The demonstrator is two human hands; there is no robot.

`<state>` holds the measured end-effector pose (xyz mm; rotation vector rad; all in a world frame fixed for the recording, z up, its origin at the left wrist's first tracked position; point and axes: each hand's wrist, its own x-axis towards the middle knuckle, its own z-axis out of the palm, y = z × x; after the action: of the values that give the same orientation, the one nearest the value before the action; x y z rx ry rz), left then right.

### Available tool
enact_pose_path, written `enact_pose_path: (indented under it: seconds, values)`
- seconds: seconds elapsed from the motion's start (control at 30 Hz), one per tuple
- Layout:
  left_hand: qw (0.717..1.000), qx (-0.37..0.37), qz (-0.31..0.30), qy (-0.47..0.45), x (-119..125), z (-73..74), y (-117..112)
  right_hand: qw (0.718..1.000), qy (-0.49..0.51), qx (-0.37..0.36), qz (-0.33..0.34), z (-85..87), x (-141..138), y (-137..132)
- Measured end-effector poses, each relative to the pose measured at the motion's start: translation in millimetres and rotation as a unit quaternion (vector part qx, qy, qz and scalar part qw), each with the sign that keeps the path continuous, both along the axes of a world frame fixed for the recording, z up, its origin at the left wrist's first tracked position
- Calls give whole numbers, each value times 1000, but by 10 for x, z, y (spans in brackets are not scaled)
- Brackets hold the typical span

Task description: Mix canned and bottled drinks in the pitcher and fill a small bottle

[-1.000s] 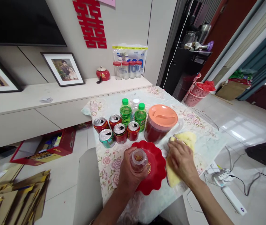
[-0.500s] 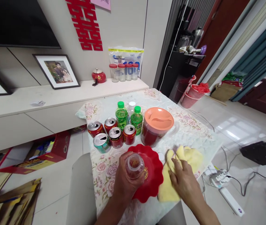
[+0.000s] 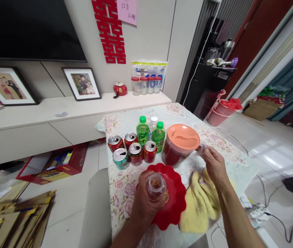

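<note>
My left hand is wrapped round a small clear open bottle, holding it upright over a red scalloped plate. My right hand has its fingers closed on the clear handle of a pitcher with an orange lid and red liquid inside. A yellow cloth lies crumpled on the table under my right forearm. A small white cap lies between plate and cloth.
Several opened drink cans and three bottles stand behind the plate on the flowered tablecloth. A low cabinet with framed photos runs along the wall. Cardboard lies on the floor at left, cables at right.
My right hand has left the yellow cloth and moved up to the pitcher's handle. The left hand and bottle have stayed over the plate. The view has tilted slightly.
</note>
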<state>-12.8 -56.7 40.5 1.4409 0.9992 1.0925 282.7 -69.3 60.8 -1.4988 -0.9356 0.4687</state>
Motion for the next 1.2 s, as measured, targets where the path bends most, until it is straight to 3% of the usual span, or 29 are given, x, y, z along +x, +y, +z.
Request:
enact_pose_path:
  seconds: [0.17,0.43,0.77,1.03,1.2]
  values:
    - [1000,-14,-9,20,-12,-14,-5,992,81,75,55,-219,102,271]
    - [999,-34,-32,15,-17,20,-18,974,154,145,86,-360,190,411]
    - [998,-48,-42,-11,-59,-141,-21,963,185,172,90,-361,185,405]
    - [998,-45,-42,9,-245,-60,194,962,196,176,76,-325,111,399]
    - [997,-56,-49,12,-224,-57,236,961,200,180,56,-290,69,386]
